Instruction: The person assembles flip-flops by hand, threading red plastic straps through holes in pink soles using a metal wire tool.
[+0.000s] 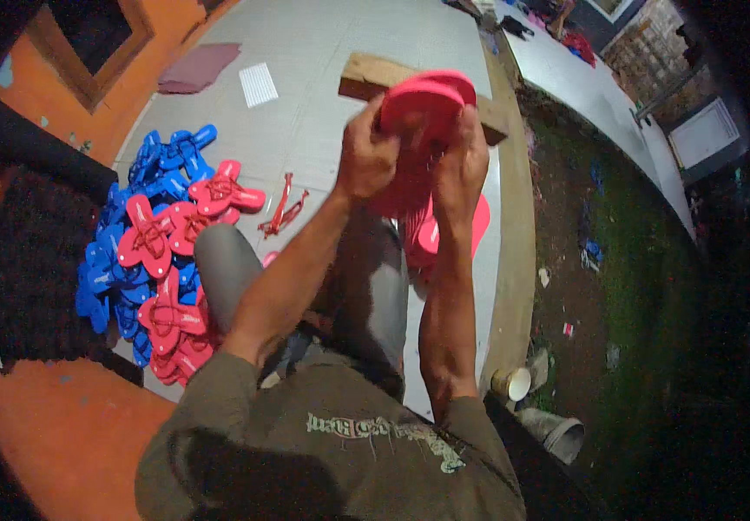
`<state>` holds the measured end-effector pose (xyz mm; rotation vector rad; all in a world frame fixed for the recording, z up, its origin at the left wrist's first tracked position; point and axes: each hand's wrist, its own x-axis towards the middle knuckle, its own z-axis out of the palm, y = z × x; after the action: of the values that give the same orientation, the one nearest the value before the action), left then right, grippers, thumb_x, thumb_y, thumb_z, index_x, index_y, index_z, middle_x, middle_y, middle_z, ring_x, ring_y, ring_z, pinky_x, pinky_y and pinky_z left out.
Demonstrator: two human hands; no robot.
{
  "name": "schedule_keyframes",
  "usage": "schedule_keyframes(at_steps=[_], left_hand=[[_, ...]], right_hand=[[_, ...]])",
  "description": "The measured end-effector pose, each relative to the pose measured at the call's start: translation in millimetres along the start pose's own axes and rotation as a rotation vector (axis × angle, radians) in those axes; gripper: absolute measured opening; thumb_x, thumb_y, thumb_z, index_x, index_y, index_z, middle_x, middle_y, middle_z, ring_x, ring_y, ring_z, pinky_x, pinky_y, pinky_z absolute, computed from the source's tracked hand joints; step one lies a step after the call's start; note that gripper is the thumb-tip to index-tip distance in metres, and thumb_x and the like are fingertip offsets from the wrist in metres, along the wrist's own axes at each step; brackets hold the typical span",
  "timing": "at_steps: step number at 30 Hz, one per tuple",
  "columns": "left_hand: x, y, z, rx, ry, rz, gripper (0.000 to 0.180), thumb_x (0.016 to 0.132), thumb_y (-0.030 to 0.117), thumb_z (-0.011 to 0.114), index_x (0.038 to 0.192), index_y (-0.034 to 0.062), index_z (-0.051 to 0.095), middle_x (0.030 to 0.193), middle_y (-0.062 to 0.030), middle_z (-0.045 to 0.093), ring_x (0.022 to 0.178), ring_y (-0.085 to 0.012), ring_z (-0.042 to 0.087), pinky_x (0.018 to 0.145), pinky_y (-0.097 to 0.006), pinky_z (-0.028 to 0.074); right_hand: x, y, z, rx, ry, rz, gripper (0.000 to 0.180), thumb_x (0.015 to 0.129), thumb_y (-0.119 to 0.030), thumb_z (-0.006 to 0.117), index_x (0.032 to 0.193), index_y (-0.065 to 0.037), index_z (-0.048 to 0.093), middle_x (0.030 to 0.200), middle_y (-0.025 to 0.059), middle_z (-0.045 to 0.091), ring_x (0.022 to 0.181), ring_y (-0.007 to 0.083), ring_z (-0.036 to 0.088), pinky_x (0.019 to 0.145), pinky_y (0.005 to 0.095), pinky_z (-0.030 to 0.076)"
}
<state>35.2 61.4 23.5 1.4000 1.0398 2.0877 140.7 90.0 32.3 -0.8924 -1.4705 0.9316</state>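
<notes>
1. Both hands close around one pink sandal sole (427, 100), held raised in front of the person's chest.
2. The left hand (366, 161) clamps its left edge; the right hand (462, 169) clamps its right edge, equally near.
3. The sole's long axis runs left to right, across the two grips.
4. More pink soles (444, 230) lie directly below.
5. A wooden block (375, 76) sits on the floor behind, and finished sandals (154, 252) are piled at far left.

The single head view looks steeply down from above the person's own chest, close enough that the olive shirt (340, 443) fills the lower edge. It faces forward over the raised pink sandal sole (427, 97) (the landmark here): tiled floor (305, 52) beyond it, sandal heap (162, 252) to its lower left, and dark yard (618, 260) to its right.
</notes>
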Motion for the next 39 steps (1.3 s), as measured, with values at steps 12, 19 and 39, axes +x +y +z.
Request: schedule_keyframes(at_steps=[12, 19, 39], left_hand=[[-11, 30, 27, 0.113, 0.137, 0.126, 0.020, 0.079, 0.016, 0.059, 0.088, -0.0008, 0.056, 0.076, -0.0098, 0.060, 0.069, -0.0161, 0.054, 0.064, -0.030, 0.043], [-52, 96, -14, 0.152, -0.202, 0.213, 0.023, 0.080, 0.021, 0.058, 0.091, 0.0007, 0.056, 0.081, -0.0110, 0.056, 0.076, -0.0226, 0.054, 0.071, -0.032, 0.042], [-4, 17, -12, 0.239, -0.266, 0.319, 0.026, 0.081, 0.025, 0.057, 0.084, 0.0003, 0.063, 0.078, -0.0095, 0.059, 0.069, -0.0235, 0.058, 0.058, -0.031, 0.048]], right_hand=[[9, -39, -7, -0.059, -0.046, -0.099, 0.034, 0.090, -0.032, 0.042, 0.096, 0.000, 0.052, 0.080, 0.0031, 0.055, 0.070, 0.0100, 0.048, 0.063, 0.0265, 0.041], [-83, -55, -54, 0.134, -0.216, -0.021, 0.026, 0.083, -0.020, 0.054, 0.100, 0.000, 0.051, 0.089, 0.0049, 0.056, 0.081, 0.0132, 0.052, 0.070, 0.0277, 0.043], [-6, 7, -37, 0.232, -0.217, -0.514, 0.011, 0.073, -0.014, 0.057, 0.079, -0.007, 0.050, 0.083, 0.0104, 0.061, 0.080, 0.0249, 0.059, 0.074, 0.0406, 0.045]])
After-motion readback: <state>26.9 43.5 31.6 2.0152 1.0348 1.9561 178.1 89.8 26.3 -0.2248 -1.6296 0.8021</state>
